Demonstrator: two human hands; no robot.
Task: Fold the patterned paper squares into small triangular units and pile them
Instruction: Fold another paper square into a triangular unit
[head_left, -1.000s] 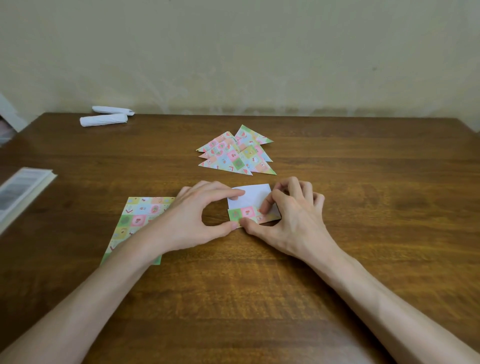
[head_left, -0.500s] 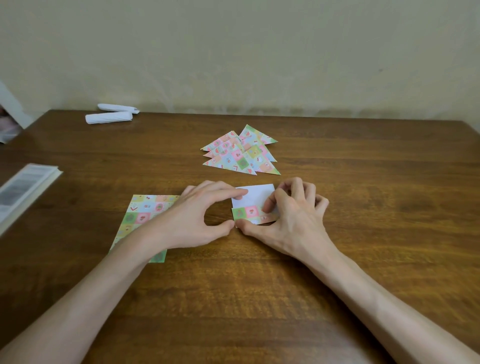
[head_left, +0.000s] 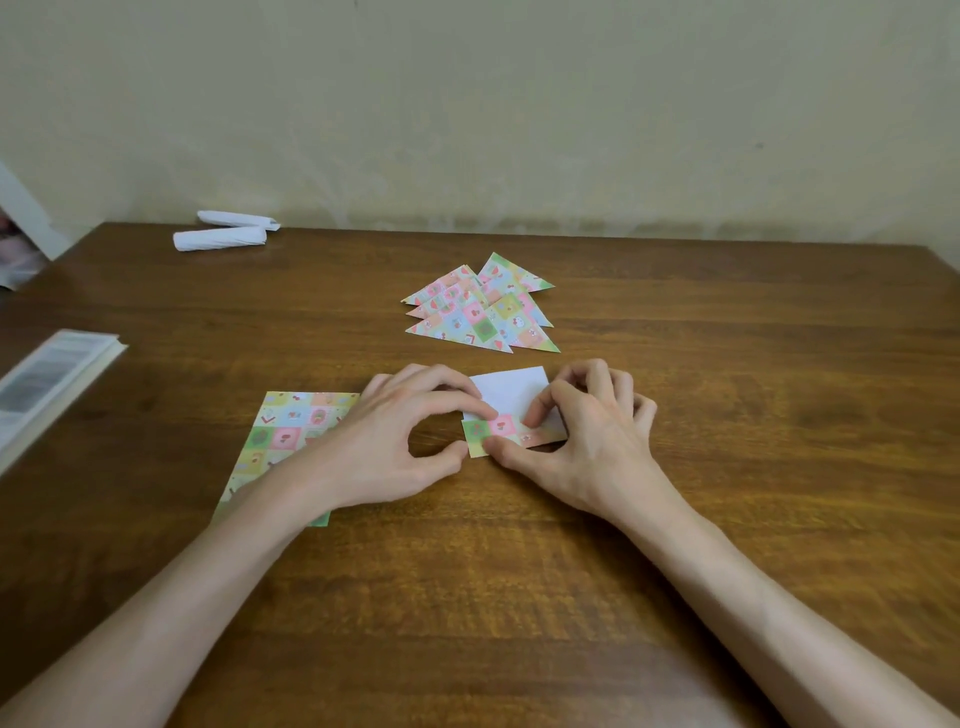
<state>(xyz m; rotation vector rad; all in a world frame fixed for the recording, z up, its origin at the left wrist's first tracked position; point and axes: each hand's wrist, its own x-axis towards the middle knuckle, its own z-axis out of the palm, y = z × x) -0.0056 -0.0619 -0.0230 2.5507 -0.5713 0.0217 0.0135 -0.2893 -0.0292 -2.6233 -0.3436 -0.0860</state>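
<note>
Patterned paper square (head_left: 514, 402) is lying near the middle of the wooden table (head_left: 727, 467), white side up, with its near edge being turned over into a coloured strip. Behind, at 12 o'clock, a plain pale wall (head_left: 519, 104) is filling the upper half of the view and meeting the table's far edge. The brown, grained tabletop is taking up the rest. At 9 o'clock from the square, a larger patterned sheet (head_left: 291, 431) is lying flat, partly hidden by the left forearm. Farther out at 9 o'clock, a book or booklet (head_left: 47, 384) is sitting at the table's left edge. At 12 o'clock, well apart from the square, the pile of folded triangular units (head_left: 483, 312) is fanning out in overlapping layers. At 10 o'clock, near the far edge, two white paper rolls (head_left: 221, 239) are lying side by side. The left hand (head_left: 395, 447) is curling forefinger and thumb onto the strip's left end, and the right hand (head_left: 587, 447) is pinching the strip with thumb and forefinger, its other fingers arching above.
</note>
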